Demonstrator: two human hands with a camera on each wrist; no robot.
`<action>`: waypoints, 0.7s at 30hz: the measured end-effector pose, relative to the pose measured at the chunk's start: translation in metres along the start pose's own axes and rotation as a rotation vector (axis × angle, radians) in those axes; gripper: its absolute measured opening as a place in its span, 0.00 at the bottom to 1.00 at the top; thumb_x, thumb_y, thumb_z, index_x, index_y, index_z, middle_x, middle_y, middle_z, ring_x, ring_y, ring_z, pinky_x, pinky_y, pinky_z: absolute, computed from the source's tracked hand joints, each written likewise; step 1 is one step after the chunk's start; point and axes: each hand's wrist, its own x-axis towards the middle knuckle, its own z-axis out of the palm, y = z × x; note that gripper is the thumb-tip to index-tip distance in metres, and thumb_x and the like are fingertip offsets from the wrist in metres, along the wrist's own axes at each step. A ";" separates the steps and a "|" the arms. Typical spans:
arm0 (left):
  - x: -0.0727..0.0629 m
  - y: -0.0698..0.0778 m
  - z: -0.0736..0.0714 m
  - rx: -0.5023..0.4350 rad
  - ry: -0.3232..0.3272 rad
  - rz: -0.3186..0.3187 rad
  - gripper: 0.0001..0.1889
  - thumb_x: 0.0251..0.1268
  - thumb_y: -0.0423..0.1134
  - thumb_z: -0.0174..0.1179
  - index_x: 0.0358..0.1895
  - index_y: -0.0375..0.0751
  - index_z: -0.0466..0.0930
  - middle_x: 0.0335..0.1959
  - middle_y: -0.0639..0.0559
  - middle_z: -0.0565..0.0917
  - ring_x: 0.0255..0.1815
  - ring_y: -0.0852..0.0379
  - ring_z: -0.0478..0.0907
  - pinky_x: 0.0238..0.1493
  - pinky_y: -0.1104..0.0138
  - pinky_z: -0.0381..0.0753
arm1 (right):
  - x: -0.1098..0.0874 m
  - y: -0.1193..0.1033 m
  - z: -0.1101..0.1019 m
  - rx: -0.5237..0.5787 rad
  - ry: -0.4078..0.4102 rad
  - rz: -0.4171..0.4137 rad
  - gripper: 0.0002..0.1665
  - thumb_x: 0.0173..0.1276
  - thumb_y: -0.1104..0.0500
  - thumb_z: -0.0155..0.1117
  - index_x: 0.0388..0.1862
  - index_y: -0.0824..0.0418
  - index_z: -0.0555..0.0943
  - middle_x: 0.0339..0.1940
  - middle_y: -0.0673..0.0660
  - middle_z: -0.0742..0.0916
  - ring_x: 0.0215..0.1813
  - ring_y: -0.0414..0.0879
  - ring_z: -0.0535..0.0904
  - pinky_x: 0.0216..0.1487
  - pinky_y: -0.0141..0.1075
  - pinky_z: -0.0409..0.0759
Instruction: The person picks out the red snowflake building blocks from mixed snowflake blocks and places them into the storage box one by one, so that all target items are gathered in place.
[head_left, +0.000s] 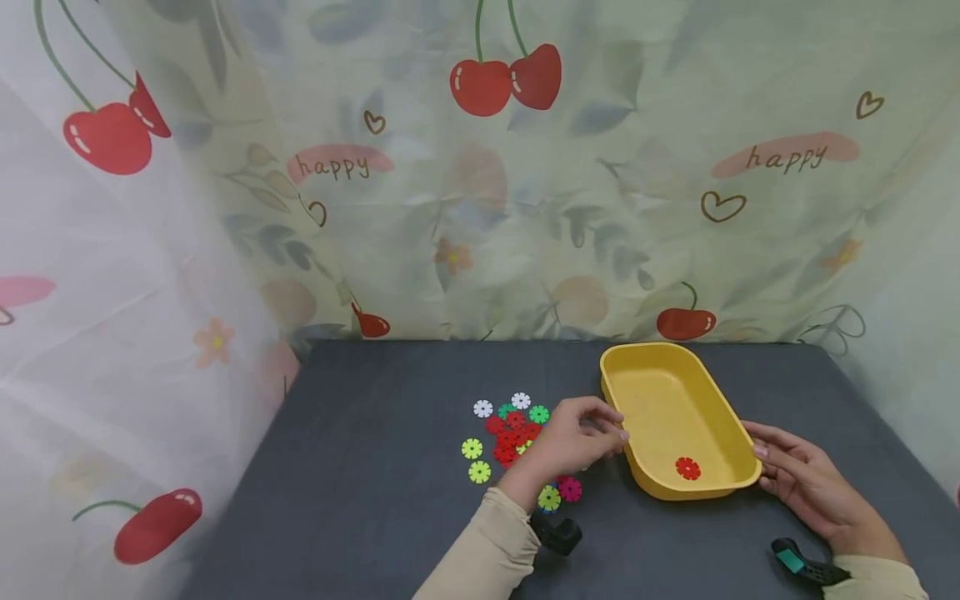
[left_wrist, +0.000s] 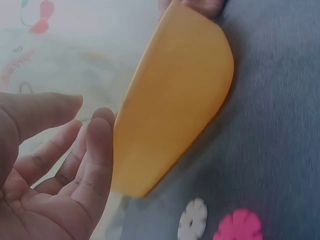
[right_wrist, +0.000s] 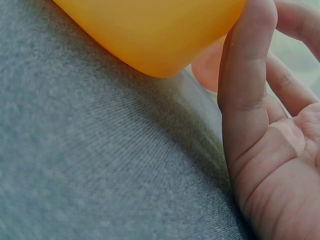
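Observation:
A yellow plastic tray (head_left: 672, 400) stands on the dark table at the right, with one red notched disc (head_left: 687, 468) inside it. My left hand (head_left: 572, 437) is at the tray's left side, its fingertips close by the rim. In the left wrist view, thumb and fingers (left_wrist: 100, 145) stand apart with nothing between them. On the tray's right side is my right hand (head_left: 813, 483), its fingers at the near corner. The right wrist view has an outstretched finger (right_wrist: 245, 80) against the tray's outer wall (right_wrist: 165, 55). Part of the disc pile is hidden behind my left hand.
Left of the tray lies a loose group of notched discs: red ones (head_left: 506, 439), yellow-green ones (head_left: 472, 448), white ones (head_left: 483, 408), green ones (head_left: 538, 413) and a pink one (head_left: 569, 489). A printed curtain (head_left: 420, 208) hangs behind the table (head_left: 360, 475).

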 end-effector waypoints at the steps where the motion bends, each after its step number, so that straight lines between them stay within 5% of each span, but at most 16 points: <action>1: -0.001 -0.001 -0.003 0.001 0.007 -0.001 0.12 0.72 0.37 0.70 0.52 0.36 0.86 0.38 0.51 0.88 0.40 0.42 0.90 0.42 0.62 0.89 | 0.000 0.000 0.000 0.001 -0.001 -0.001 0.28 0.88 0.68 0.42 0.67 0.43 0.84 0.59 0.44 0.91 0.49 0.39 0.89 0.44 0.33 0.88; 7: -0.009 -0.006 -0.022 0.006 0.065 -0.036 0.12 0.73 0.41 0.69 0.53 0.40 0.86 0.40 0.51 0.88 0.48 0.34 0.89 0.51 0.46 0.89 | 0.001 0.000 -0.002 0.022 -0.035 -0.019 0.30 0.88 0.69 0.40 0.68 0.45 0.83 0.60 0.45 0.90 0.50 0.40 0.89 0.45 0.33 0.89; 14: -0.022 -0.016 -0.053 0.062 0.132 -0.043 0.17 0.73 0.44 0.69 0.56 0.38 0.85 0.45 0.47 0.87 0.47 0.36 0.89 0.46 0.55 0.88 | 0.001 0.003 -0.003 0.014 -0.030 -0.008 0.30 0.88 0.68 0.40 0.68 0.43 0.83 0.59 0.44 0.90 0.50 0.39 0.89 0.45 0.33 0.89; 21: -0.031 -0.033 -0.083 0.115 0.211 -0.036 0.18 0.73 0.47 0.69 0.56 0.38 0.85 0.49 0.45 0.85 0.45 0.48 0.87 0.48 0.56 0.87 | 0.001 0.001 -0.003 0.002 -0.037 0.001 0.30 0.89 0.67 0.40 0.68 0.42 0.83 0.60 0.44 0.90 0.51 0.39 0.89 0.46 0.33 0.88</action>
